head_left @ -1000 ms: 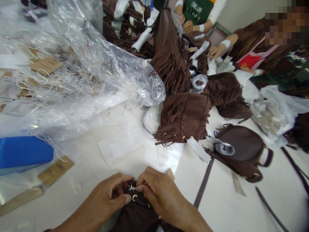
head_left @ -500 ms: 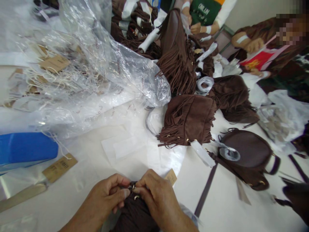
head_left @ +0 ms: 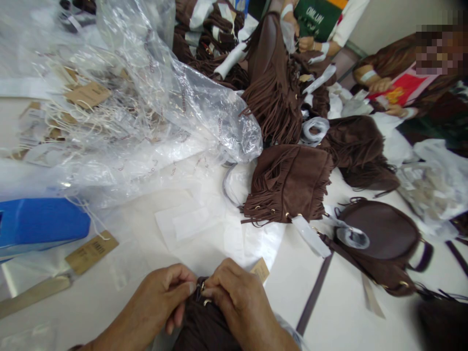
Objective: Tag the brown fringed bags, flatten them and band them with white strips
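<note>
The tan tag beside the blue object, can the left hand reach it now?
Probably yes: the tan tag lies uncovered left of the left hand, with nothing tall between, but that hand would first have to leave the dark brown bag.

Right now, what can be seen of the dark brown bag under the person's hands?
The dark brown bag sits at the bottom of the view, its lower part cut off by the frame. It looks soft and suede-like, with folds or fringe down its body; too dark to tell which. A gold-toned ring shows near its top, just below a small metal fitting. The left hand and right hand pinch its top end, the latter hiding much of its right side.
</note>
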`<state>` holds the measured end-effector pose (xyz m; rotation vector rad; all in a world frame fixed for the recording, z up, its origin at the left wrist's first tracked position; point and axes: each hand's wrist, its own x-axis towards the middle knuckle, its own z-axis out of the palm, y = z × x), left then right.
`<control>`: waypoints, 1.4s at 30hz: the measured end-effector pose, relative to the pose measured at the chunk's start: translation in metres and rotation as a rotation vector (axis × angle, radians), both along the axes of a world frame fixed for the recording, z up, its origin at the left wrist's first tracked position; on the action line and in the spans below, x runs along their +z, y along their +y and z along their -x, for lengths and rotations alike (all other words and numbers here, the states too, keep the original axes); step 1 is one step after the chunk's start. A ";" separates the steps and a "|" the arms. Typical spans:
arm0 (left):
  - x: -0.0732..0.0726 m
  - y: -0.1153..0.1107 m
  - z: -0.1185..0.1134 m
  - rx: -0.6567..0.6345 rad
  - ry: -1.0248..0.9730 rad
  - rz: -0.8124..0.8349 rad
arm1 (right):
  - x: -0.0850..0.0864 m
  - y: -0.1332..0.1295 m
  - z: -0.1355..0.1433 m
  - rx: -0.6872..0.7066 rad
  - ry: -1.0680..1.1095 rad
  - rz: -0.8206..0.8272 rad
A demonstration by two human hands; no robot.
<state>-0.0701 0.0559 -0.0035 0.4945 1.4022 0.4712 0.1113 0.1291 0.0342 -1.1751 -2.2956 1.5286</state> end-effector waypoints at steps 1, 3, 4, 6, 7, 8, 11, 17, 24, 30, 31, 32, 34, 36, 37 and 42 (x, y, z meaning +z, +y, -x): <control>0.002 0.002 0.000 -0.035 0.035 -0.012 | 0.000 0.000 0.000 -0.003 0.008 0.002; 0.006 0.004 -0.001 -0.114 0.141 -0.089 | -0.001 -0.001 -0.001 -0.010 0.015 0.001; 0.007 0.006 -0.001 -0.154 0.207 -0.149 | -0.001 -0.001 0.000 -0.013 0.014 -0.002; 0.009 0.007 -0.001 -0.220 0.321 -0.280 | -0.001 -0.001 0.000 -0.018 0.000 -0.005; 0.010 0.008 -0.001 -0.246 0.354 -0.320 | -0.002 -0.001 0.000 -0.022 -0.008 -0.005; 0.011 0.008 -0.001 -0.261 0.366 -0.340 | -0.002 -0.001 0.001 -0.025 -0.013 -0.004; 0.013 0.008 0.002 -0.251 0.313 -0.325 | -0.001 0.000 0.002 -0.034 -0.014 0.011; 0.015 0.003 0.007 -0.247 0.294 -0.280 | 0.005 0.003 0.000 0.035 -0.082 -0.027; 0.004 -0.005 0.012 -0.461 0.633 -0.459 | 0.014 0.007 -0.003 0.125 -0.279 -0.172; 0.001 -0.006 0.014 -0.499 0.618 -0.555 | 0.015 0.007 0.004 0.218 -0.303 -0.196; 0.000 -0.005 0.015 -0.505 0.619 -0.553 | 0.016 0.007 0.005 0.230 -0.290 -0.181; -0.001 -0.005 0.016 -0.540 0.643 -0.556 | 0.017 0.008 0.007 0.241 -0.282 -0.170; -0.005 -0.006 0.016 -0.692 0.752 -0.583 | 0.020 0.010 0.012 0.269 -0.298 -0.154; -0.010 -0.006 0.017 -0.864 0.878 -0.628 | 0.022 0.012 0.017 0.299 -0.338 -0.156; -0.012 -0.006 0.017 -0.913 0.914 -0.651 | 0.022 0.012 0.020 0.311 -0.360 -0.160; -0.015 -0.007 0.024 -0.816 0.831 -0.771 | 0.018 0.011 0.025 0.291 -0.399 -0.141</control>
